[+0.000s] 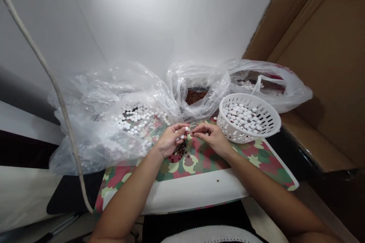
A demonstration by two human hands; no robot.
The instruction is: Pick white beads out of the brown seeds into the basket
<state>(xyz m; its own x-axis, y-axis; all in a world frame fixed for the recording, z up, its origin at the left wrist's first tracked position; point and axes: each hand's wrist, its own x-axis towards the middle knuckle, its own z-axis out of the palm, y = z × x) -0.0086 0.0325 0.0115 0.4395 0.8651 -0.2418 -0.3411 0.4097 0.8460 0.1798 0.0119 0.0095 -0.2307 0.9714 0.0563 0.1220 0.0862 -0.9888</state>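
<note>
The small white balls [186, 129] in the left hand [172, 137] are round, smooth-looking and plain matt white, each little bigger than the fingertip beside it. The left thumb and forefinger pinch one at the front, and a few more lie against the curled fingers just below it. The right hand [212, 136] faces it with its fingertips drawn together, just beside the pinched ball; a single white ball [207, 134] shows within its bent fingers, while whatever sits right between thumb and forefinger is too small to tell. Both hands are above a table cover [189, 165] printed in red, green and cream, with a small heap of dark reddish-brown bits [180, 151] under the left one. To the right stands a white slotted basket [272, 124], its floor covered with loose balls [242, 117] of the same kind — bright white, with darker spots showing among them. One stray ball [215, 119] lies on the cover near its left side. A wide clear plastic bag [94, 121] on the left holds many more, some seen sharply through its opening, others blurred by the film. Behind the hands, a middle bag [178, 79] contains brown granular material [195, 97].
</note>
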